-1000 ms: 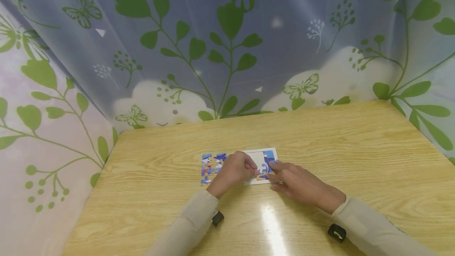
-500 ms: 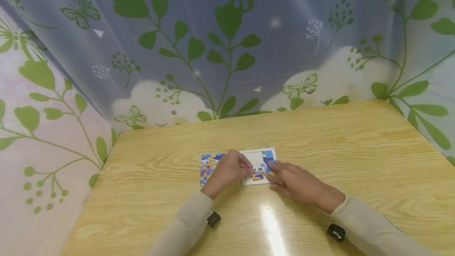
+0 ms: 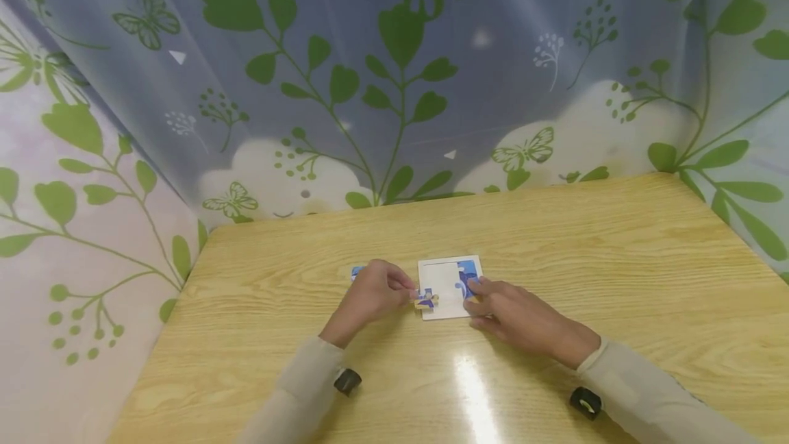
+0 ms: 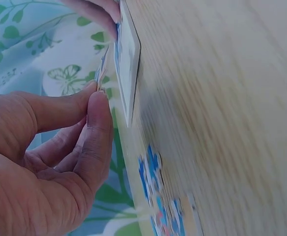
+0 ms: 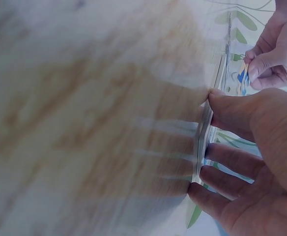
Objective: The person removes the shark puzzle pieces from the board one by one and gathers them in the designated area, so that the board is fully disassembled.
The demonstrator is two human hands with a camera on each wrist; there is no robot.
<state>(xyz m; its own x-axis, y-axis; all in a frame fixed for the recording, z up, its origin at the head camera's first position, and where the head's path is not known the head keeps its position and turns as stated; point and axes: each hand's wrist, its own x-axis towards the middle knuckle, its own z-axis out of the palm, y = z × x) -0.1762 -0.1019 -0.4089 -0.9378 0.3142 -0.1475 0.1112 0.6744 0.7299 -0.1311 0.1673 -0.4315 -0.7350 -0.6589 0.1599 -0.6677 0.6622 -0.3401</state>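
Note:
My left hand [image 3: 376, 293] pinches a puzzle piece [image 3: 427, 301] between thumb and fingers, over the left edge of a white puzzle tray [image 3: 440, 276]. In the left wrist view the piece [image 4: 102, 71], seen almost edge-on, sits above the table. The fingers of my right hand [image 3: 524, 317] are extended and rest along the right side of the tray. Blue picture pieces [image 3: 467, 271] fill the tray's right strip, partly under those fingers; its bare white bed shows to the left.
Several loose puzzle pieces [image 4: 160, 196] lie on the wooden table [image 3: 296, 259] left of the tray, mostly hidden behind my left hand in the head view. A patterned curtain [image 3: 345, 74] hangs along the table's back edge.
My left hand has moved left with the puzzle piece, from beside the filled strip to the tray's left edge, baring more of the bed. The right hand keeps its place.

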